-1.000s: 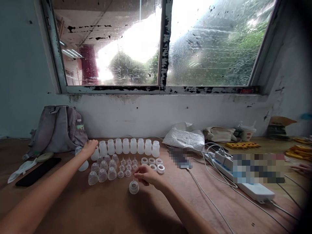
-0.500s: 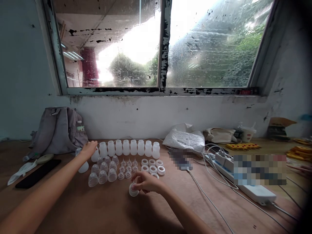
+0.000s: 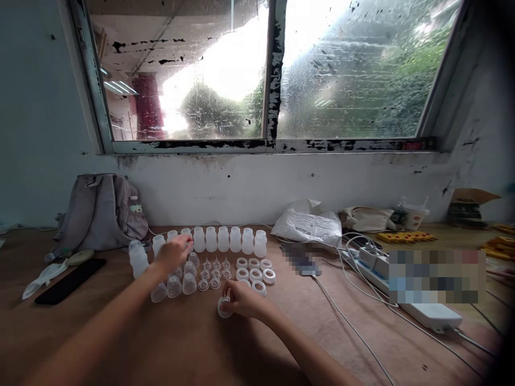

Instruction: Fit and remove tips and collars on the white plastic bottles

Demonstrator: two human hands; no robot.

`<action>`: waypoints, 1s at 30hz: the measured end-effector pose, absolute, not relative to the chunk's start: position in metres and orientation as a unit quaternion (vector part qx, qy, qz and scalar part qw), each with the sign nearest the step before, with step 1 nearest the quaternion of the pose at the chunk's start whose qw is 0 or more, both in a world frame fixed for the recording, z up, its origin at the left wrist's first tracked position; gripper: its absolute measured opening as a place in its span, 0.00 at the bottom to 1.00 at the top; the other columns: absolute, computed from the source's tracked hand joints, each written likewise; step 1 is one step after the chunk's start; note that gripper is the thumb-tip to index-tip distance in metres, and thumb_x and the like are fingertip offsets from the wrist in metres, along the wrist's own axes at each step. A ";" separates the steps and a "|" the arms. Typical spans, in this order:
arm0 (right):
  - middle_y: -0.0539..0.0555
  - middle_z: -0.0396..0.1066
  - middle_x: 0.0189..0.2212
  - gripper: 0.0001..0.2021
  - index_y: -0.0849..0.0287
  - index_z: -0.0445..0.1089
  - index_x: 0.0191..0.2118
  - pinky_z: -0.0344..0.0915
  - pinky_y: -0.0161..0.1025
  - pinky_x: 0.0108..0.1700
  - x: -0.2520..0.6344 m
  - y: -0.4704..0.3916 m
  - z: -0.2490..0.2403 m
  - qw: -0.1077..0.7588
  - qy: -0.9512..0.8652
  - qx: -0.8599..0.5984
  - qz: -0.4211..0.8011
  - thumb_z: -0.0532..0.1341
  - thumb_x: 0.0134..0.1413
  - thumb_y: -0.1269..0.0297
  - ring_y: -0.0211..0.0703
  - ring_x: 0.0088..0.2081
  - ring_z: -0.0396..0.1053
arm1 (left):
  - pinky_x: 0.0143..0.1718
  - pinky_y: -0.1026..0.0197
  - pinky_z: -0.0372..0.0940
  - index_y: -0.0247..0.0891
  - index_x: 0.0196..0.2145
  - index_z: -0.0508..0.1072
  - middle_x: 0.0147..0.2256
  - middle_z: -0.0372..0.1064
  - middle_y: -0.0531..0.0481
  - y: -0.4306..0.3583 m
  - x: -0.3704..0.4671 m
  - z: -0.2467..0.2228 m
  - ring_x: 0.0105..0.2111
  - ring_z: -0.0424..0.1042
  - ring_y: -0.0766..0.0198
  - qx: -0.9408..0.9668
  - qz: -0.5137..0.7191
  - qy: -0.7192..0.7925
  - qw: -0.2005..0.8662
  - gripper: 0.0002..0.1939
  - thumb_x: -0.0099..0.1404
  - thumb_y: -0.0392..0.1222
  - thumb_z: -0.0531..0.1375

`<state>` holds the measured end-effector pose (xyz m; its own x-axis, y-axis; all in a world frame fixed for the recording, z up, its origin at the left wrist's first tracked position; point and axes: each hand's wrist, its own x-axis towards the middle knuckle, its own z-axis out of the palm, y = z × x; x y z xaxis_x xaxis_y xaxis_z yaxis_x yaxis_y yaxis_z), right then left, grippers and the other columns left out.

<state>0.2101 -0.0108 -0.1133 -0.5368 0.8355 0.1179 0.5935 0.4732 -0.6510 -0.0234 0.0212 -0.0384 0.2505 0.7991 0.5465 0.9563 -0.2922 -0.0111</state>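
Observation:
My left hand [image 3: 174,253] reaches across the clear dome caps [image 3: 189,283] toward the row of frosted baby bottles [image 3: 211,239]. Its fingertips are blurred in front of a bottle, so whether they grip it does not show. On the near side, my right hand [image 3: 241,300] pinches a clear bottle nipple [image 3: 224,306], which is low over or on the table. Silicone nipples [image 3: 215,272] stand in short rows beyond it, with white collar rings [image 3: 255,275] to their right. Apart from the row, one bottle [image 3: 138,260] stands at the left, partly behind my left forearm.
A grey backpack [image 3: 105,214] leans against the wall at the left, behind a black phone-like slab [image 3: 70,281]. To the right lie a silvery plastic bag [image 3: 308,225], a white power strip [image 3: 430,316] and loose cables. Yellow pieces [image 3: 406,237] lie farther back.
My left hand has moved right, from the left end of the bottle row to over the dome caps. My right hand still pinches the nipple. The view has shifted slightly.

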 end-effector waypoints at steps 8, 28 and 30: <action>0.49 0.63 0.22 0.06 0.59 0.61 0.25 0.49 0.30 0.24 0.210 -0.005 -0.121 0.225 -0.840 -0.429 0.244 0.58 0.42 0.64 0.34 0.24 0.57 | 0.36 0.63 0.62 0.37 0.36 0.66 0.32 0.68 0.48 -0.020 0.033 -0.110 0.34 0.67 0.64 -0.855 -0.331 -0.392 0.073 0.10 0.62 0.36 0.46; 0.42 0.51 0.15 0.04 0.57 0.53 0.26 0.47 0.29 0.21 0.198 -0.020 -0.103 0.363 -0.806 -0.345 0.316 0.50 0.49 0.69 0.30 0.18 0.51 | 0.43 0.56 0.61 0.38 0.46 0.58 0.40 0.64 0.46 -0.029 0.024 -0.117 0.41 0.64 0.60 -0.880 -0.325 -0.347 -0.015 0.19 0.58 0.45 0.54; 0.42 0.52 0.15 0.03 0.57 0.53 0.28 0.48 0.28 0.21 0.197 -0.020 -0.104 0.361 -0.801 -0.345 0.330 0.49 0.49 0.71 0.30 0.17 0.52 | 0.43 0.56 0.61 0.38 0.47 0.58 0.40 0.64 0.46 -0.029 0.024 -0.117 0.41 0.64 0.60 -0.878 -0.327 -0.348 -0.019 0.19 0.58 0.45 0.53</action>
